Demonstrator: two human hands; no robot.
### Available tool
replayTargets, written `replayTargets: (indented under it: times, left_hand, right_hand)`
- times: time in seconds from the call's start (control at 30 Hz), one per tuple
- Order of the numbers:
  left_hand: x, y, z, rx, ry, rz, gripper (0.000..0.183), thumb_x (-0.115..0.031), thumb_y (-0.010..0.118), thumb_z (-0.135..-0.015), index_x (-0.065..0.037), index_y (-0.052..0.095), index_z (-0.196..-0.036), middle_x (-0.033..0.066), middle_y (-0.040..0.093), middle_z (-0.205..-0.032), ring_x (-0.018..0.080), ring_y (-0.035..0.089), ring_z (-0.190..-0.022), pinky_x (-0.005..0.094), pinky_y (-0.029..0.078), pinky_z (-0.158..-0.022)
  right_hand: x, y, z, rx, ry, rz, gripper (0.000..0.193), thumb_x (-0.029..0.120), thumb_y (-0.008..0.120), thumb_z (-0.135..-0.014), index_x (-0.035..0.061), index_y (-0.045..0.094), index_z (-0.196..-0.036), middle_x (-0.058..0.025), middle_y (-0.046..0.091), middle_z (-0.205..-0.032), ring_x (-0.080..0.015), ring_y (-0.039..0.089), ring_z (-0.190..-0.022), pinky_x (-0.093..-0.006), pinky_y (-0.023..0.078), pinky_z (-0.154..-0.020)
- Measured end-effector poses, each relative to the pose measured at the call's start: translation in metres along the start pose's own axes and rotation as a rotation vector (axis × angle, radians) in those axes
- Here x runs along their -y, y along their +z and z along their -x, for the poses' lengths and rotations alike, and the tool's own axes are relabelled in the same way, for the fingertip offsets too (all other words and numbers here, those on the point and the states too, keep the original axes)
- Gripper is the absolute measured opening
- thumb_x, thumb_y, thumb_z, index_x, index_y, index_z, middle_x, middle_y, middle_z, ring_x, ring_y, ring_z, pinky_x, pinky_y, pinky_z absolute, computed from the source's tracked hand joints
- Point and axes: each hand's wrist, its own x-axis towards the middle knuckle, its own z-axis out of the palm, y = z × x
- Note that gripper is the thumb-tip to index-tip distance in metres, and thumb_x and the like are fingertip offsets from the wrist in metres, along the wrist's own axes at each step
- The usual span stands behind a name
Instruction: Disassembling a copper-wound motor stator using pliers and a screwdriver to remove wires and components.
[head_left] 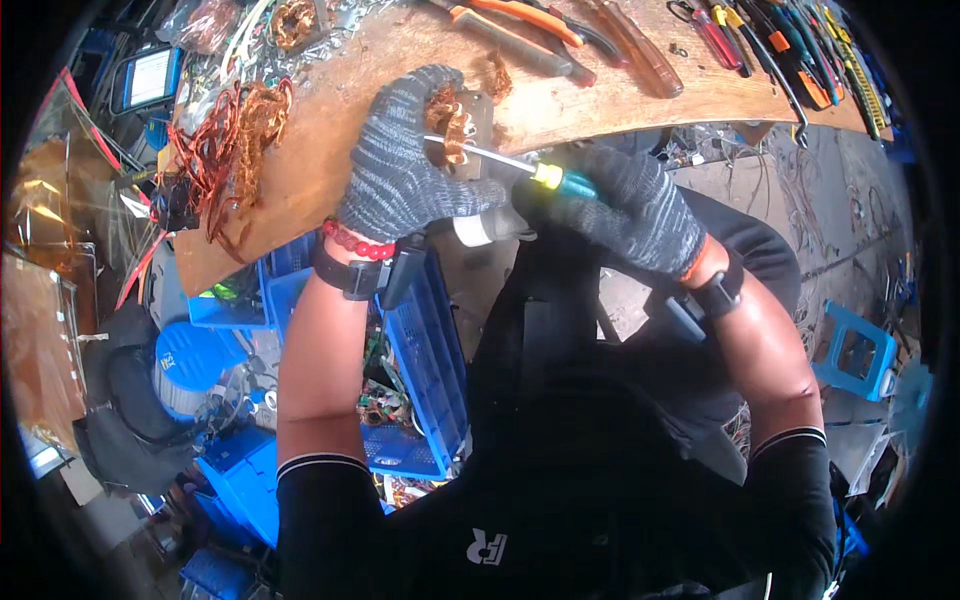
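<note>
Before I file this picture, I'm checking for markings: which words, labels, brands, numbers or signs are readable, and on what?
Black shirt: clear white letter logo, not copied here.
Round blue top: small dark mark, too blurred to read.
Blue-framed panel: any print too small.

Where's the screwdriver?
In the head view, the screwdriver is above centre, its handle in the right hand, its shaft reaching left to the copper coil at the left hand.

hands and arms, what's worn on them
The left hand and right hand wear mottled grey knit gloves, the right with an orange edge. Black wrist straps sit behind both, plus a red beaded bracelet on the left. Short black sleeves have white trim.
</note>
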Motion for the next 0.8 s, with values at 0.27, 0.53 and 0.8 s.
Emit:
replayTargets:
  times: [0.27, 0.53, 0.8]
  left_hand:
    - [0.003, 0.008, -0.005, -0.050, 0.139, -0.132, 0.109, -0.037, 0.099, -0.058, -0.001, 0.042, -0.144, 0.0171, 0.054, -0.138, 0.0296, 0.056, -0.127, 0.0439, 0.048, -0.107]
    - [-0.061, 0.029, 0.020, -0.522, -0.215, -0.241, 0.036, -0.023, 0.073, -0.092, -0.008, 0.068, -0.124, 0.0136, 0.072, -0.116, 0.0288, 0.071, -0.103, 0.0376, 0.056, -0.087]
    - [-0.066, 0.020, 0.015, -0.137, -0.135, 1.330, 0.032, -0.014, 0.072, -0.091, -0.001, 0.065, -0.120, 0.0107, 0.071, -0.112, 0.0202, 0.069, -0.105, 0.0363, 0.057, -0.092]
  right_hand:
    - [-0.005, 0.004, 0.008, 0.101, 0.264, -0.555, 0.034, 0.024, 0.070, -0.096, 0.0021, 0.068, -0.123, -0.0040, 0.072, -0.100, -0.0122, 0.064, -0.091, -0.0310, 0.052, -0.081]
    - [0.053, -0.016, 0.015, 0.143, 0.486, -0.864, 0.022, 0.021, 0.073, -0.095, 0.0063, 0.070, -0.112, 0.0033, 0.065, -0.084, -0.0038, 0.056, -0.073, -0.0219, 0.046, -0.064]
    - [0.056, 0.006, 0.042, 0.054, 0.258, -0.596, 0.030, 0.011, 0.076, -0.092, 0.0020, 0.068, -0.119, -0.0027, 0.068, -0.099, -0.0104, 0.061, -0.091, -0.0295, 0.053, -0.083]
